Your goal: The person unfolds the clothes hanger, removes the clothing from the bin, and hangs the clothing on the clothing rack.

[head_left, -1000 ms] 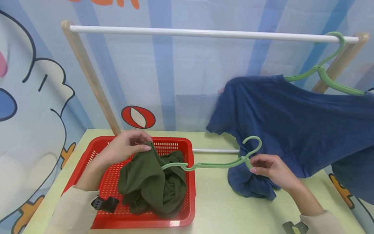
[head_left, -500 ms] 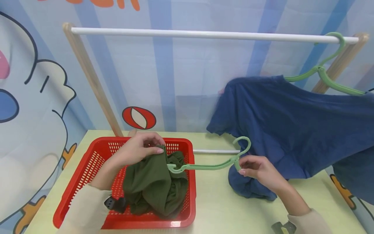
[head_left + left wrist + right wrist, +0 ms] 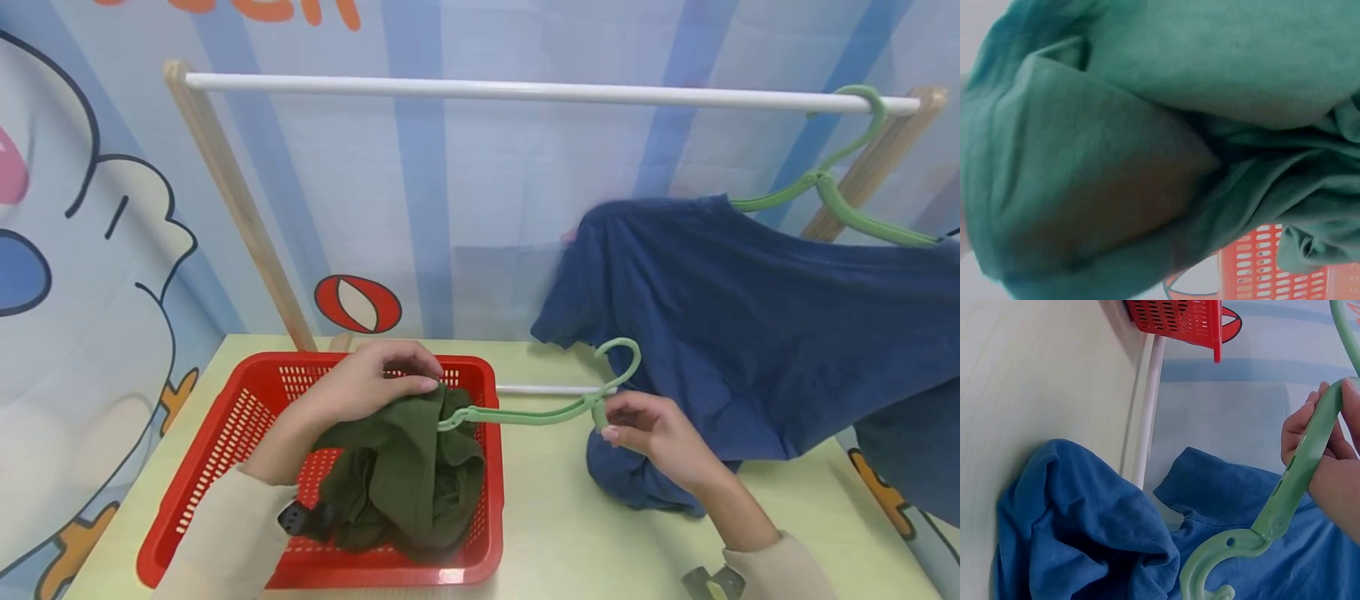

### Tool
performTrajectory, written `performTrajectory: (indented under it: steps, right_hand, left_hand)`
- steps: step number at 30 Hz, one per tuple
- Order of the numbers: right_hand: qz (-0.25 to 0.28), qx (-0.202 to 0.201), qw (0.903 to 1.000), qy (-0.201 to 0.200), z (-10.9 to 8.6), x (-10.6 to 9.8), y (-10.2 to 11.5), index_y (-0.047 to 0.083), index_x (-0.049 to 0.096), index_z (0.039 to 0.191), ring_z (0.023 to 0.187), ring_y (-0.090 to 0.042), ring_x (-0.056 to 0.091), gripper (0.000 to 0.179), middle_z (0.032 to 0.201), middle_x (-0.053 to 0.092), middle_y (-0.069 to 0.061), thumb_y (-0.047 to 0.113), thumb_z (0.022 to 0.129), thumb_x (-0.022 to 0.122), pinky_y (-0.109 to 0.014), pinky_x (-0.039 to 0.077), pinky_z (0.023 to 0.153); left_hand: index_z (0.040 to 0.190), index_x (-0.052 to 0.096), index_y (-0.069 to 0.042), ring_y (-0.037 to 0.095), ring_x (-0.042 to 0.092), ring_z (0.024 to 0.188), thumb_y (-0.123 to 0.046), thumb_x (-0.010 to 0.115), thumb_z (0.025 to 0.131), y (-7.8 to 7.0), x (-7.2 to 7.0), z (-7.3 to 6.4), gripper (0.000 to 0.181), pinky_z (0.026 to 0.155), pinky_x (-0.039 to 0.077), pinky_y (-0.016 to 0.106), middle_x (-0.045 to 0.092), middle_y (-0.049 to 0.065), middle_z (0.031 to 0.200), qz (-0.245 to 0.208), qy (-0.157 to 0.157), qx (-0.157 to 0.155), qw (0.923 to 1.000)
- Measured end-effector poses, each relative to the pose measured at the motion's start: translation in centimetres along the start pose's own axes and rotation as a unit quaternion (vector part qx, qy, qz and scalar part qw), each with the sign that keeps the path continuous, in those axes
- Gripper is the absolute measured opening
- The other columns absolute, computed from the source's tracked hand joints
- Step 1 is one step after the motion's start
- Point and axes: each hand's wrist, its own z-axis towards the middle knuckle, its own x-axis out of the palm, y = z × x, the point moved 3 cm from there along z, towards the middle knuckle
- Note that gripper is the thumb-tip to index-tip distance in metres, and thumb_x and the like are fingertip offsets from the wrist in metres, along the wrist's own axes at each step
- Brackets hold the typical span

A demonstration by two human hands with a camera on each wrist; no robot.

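My left hand pinches the edge of a dark green garment, whose lower part lies bunched in the red basket. My right hand grips a light green plastic hanger beside the base of its hook. The hanger's far arm points left and its tip reaches the garment's lifted opening, where cloth hides the end. In the right wrist view, fingers and thumb hold the hanger, with its hinged, hooked arm end hanging towards the camera. Green cloth nearly fills the left wrist view, covering the left hand.
A rack with a white bar and wooden posts stands behind. At its right end a blue T-shirt hangs on another green hanger, its lower part bunched on the pale table.
The left hand has shifted right, drawing the green garment's edge with it. The right hand has moved left with the hanger, and the hanger's tip is at the garment's opening.
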Motion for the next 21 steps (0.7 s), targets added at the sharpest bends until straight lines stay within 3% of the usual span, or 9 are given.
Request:
performTrajectory:
  steps: [10,16,21]
  right_hand:
    - [-0.051,0.01,0.9977,-0.044,0.3,-0.8,0.9,-0.009,0.056,0.096,0.072,-0.014,0.056,0.014,0.084,0.059,-0.001,-0.008,0.083,0.059,-0.027,0.05,0.064]
    - [-0.092,0.023,0.9938,-0.058,1.0,-1.2,2.6,-0.007,0.058,0.095,0.07,-0.014,0.055,0.013,0.082,0.058,-0.002,-0.006,0.082,0.061,-0.025,0.049,0.061]
    - [-0.116,0.014,0.9912,-0.061,1.9,-1.3,4.5,-0.005,0.059,0.095,0.065,-0.016,0.052,0.013,0.082,0.057,-0.009,-0.003,0.083,0.062,-0.027,0.045,0.055]
  left_hand:
    - [0.103,0.066,-0.013,0.013,0.057,0.092,-0.017,0.067,0.084,-0.7,-1.0,-1.5,0.019,0.078,0.049,0.032,0.063,-0.003,0.101,-0.014,0.011,0.028,0.9994]
    - [0.101,0.067,-0.013,0.012,0.06,0.084,-0.014,0.068,0.083,-1.3,-1.0,-1.1,0.018,0.074,0.05,0.03,0.064,-0.003,0.094,-0.004,-0.016,0.028,0.9995]
    - [0.098,0.069,-0.012,0.011,0.059,0.077,-0.015,0.069,0.082,-2.7,-0.9,-0.5,0.016,0.069,0.05,0.029,0.065,-0.004,0.089,0.043,-0.028,0.022,0.9984]
